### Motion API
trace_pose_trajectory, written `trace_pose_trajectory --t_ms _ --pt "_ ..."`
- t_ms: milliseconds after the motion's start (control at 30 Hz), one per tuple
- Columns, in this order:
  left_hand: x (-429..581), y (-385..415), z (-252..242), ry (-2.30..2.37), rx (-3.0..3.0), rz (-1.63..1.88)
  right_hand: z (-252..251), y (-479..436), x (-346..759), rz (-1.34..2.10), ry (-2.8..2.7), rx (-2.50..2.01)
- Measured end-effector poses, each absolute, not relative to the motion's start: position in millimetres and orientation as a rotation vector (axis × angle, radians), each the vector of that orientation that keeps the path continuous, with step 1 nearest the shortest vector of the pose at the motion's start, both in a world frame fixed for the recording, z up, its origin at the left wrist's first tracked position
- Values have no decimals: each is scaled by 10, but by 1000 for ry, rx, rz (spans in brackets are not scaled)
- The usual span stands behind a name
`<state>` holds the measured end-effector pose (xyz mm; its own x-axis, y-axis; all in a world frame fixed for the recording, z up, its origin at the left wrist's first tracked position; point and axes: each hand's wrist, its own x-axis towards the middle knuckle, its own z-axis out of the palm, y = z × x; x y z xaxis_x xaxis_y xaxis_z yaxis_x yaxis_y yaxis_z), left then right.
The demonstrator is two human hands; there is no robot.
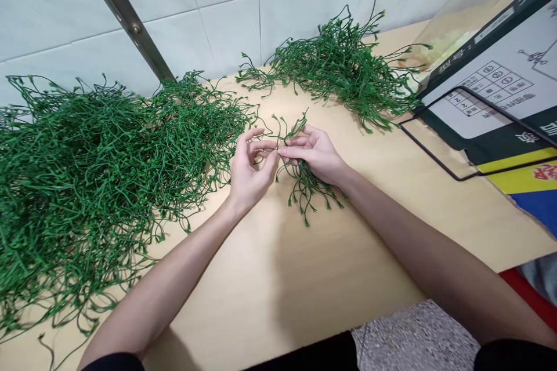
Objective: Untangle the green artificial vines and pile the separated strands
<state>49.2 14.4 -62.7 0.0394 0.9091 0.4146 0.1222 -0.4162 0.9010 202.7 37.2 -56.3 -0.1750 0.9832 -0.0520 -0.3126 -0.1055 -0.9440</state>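
My right hand (pixel 317 151) is closed around a small bunch of green plastic stems (pixel 308 185), whose forked tips fan out below and above the fingers. My left hand (pixel 252 165) meets it at the fingertips, thumb and forefinger pinched at the bunch's left side, where a thin stem seems to pass between them. The other left fingers are curled loosely. To the left spreads a large heap of the same green stems (pixel 108 168). Behind my right hand lies a smaller pile of green stems (pixel 335 64), close to the wall.
The pale wooden table (pixel 235 295) meets a white tiled wall (pixel 226 29), with a metal post (pixel 126 14) against it. At the right stand a printed cardboard box (pixel 491 98), a black wire frame (pixel 429 148) and a clear jar (pixel 456 17). A speckled floor (pixel 409 336) shows below.
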Motion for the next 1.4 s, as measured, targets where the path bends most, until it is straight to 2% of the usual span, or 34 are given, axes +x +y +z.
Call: trace_pose_trajectory --t_ms 300,700,967,1133,1400 --pt "441 132 -582 1233 2190 1337 -584 385 2038 1492 -1098 -897" --pt "442 129 -587 1324 2271 1172 -573 374 2028 1485 -1070 -880" --pt "444 122 -611 1324 2228 1204 -588 377 2037 1466 -1056 -898" --pt "435 115 -601 1337 2285 1061 -591 370 2047 1484 -1043 -898" --pt "446 116 -607 1326 2172 1141 -581 364 2037 1467 -1023 -923"
